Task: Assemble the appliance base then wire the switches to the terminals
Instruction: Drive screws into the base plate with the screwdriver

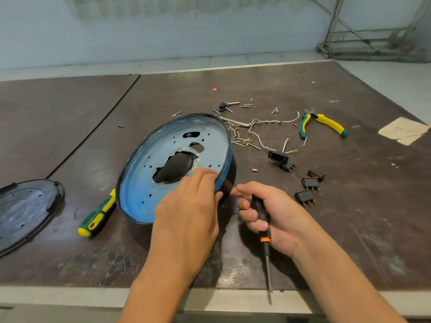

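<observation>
The dark worktable (349, 229) carries everything. The appliance base (168, 145), a round pan with a blue inner face, many small holes and a ragged opening in the middle, sits near the centre and is tipped up on its near-left edge, so its inside faces the person. A black oval cover plate (28, 206) lies flat well apart at the near left edge.

The left hand (186, 217) holds the base's near-right rim, with fingers laid over the blue inside and the thumb against the black outer wall, pinching the rim between them. The right hand (277, 213), just right of the base, has its fingers curled tight round the handle of a black and orange screwdriver (265, 239). The blade points back toward the person and the thumb reaches out to the base wall.

A green and yellow screwdriver (98, 214) lies just left of the base. Pliers (326, 123) lie at the far right. Between them and the hands are a black power socket (277, 156), three rocker switches (310, 183), loose white wires (256, 134) and scattered screws (246, 105).

By my judgement the base assembly is the step in hand, and wiring is not begun, since the switches lie loose and unconnected. The next move probably calls for steadying or turning the base. The right hand must also reverse the screwdriver so that its tip faces the work, and a screw or part must be fetched from the far pile.
</observation>
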The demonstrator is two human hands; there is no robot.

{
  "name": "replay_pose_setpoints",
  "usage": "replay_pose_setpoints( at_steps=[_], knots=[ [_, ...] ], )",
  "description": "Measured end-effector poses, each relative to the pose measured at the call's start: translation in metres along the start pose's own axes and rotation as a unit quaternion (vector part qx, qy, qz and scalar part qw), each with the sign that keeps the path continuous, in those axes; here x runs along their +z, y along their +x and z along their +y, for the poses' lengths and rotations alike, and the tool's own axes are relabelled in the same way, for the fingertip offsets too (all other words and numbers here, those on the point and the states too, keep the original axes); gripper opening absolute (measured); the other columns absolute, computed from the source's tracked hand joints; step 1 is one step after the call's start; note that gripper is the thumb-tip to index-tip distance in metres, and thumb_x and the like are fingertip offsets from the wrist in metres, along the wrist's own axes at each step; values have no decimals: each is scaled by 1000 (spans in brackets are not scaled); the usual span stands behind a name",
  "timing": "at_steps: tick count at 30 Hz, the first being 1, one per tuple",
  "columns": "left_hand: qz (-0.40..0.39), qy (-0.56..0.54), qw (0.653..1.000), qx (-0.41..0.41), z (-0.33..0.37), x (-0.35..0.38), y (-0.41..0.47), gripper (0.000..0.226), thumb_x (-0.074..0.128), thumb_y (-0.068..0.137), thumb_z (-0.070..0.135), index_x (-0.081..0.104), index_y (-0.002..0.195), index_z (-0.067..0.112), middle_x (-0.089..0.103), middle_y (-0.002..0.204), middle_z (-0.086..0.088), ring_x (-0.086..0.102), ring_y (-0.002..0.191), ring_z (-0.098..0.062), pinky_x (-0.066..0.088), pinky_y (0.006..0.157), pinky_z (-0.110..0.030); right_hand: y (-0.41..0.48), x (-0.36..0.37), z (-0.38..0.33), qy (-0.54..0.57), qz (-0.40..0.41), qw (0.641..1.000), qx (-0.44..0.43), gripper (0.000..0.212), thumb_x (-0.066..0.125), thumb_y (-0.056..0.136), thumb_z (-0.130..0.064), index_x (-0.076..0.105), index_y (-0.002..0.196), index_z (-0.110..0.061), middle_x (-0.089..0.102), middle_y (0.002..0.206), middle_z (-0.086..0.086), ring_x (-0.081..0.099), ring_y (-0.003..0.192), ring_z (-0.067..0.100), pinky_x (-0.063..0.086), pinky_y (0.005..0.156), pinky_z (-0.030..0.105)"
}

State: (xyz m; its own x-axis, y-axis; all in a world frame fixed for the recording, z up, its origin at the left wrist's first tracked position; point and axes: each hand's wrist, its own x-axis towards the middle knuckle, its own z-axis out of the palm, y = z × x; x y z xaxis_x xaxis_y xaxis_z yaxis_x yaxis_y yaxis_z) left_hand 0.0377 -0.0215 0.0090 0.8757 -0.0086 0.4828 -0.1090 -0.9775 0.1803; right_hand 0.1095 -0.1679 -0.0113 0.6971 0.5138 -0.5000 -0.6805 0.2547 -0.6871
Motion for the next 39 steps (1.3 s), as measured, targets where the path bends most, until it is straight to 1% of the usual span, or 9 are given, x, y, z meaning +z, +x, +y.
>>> replay_pose_setpoints(
  at_steps=[3,7,12,17,21,26,31,36,39],
  knots=[
    [-59,36,998,6,-3,2,1,16,58,94,29,58,107,20,62,101,5,62,79,-18,53,59,-33,3,-3,5,18,-21,998,48,11,60,92,-14,54,88,-7,47,61,2,40,42,7,26,29,13],
    [-105,76,992,-4,-10,0,1,13,46,98,38,49,103,26,54,101,10,58,75,-15,39,53,-28,2,-7,13,128,-79,980,133,21,63,86,-15,51,70,-10,44,62,0,42,40,7,26,30,12],
    [-134,100,986,1,-7,7,0,11,46,101,35,41,110,30,50,114,12,58,91,-12,36,60,-25,1,-6,12,139,-94,978,126,25,65,81,-15,54,60,-7,44,62,1,41,40,7,27,28,13],
    [-134,104,986,14,-9,12,-1,14,45,101,35,42,115,31,49,118,12,58,96,-13,38,61,-27,-4,-14,6,121,-119,978,118,23,64,83,-20,54,70,-5,49,63,5,45,39,8,31,27,14],
    [-137,82,987,12,-10,13,-2,20,42,101,43,46,118,32,51,121,13,59,100,-13,51,71,-30,-12,-24,-6,89,-87,989,76,26,69,76,-20,64,82,5,49,69,8,44,38,7,30,26,13],
    [-149,79,986,0,-10,12,-2,21,43,100,43,49,116,31,52,122,15,61,98,-15,44,64,-29,-13,-41,-25,104,-10,994,-20,56,60,79,-18,53,130,4,53,64,5,40,37,5,26,25,12],
    [-145,57,988,2,-11,12,-2,24,47,99,44,49,120,32,54,124,15,63,99,-15,55,73,-34,-12,-58,-46,100,32,989,-105,46,62,76,-16,59,121,-9,52,65,-1,38,38,3,25,26,11],
    [-138,33,990,-12,-15,14,-4,80,63,89,44,16,152,38,64,121,15,70,89,-17,56,60,-36,-11,-73,-53,147,90,973,-153,27,53,91,-8,51,118,-12,50,68,0,38,39,3,24,29,10],
    [-141,64,988,-4,-14,16,-3,60,64,86,48,42,141,35,61,120,17,69,87,-15,54,52,-33,-11,-77,-51,152,128,964,-178,21,50,94,-5,52,116,-8,52,68,2,39,42,4,25,31,12]
  ],
)
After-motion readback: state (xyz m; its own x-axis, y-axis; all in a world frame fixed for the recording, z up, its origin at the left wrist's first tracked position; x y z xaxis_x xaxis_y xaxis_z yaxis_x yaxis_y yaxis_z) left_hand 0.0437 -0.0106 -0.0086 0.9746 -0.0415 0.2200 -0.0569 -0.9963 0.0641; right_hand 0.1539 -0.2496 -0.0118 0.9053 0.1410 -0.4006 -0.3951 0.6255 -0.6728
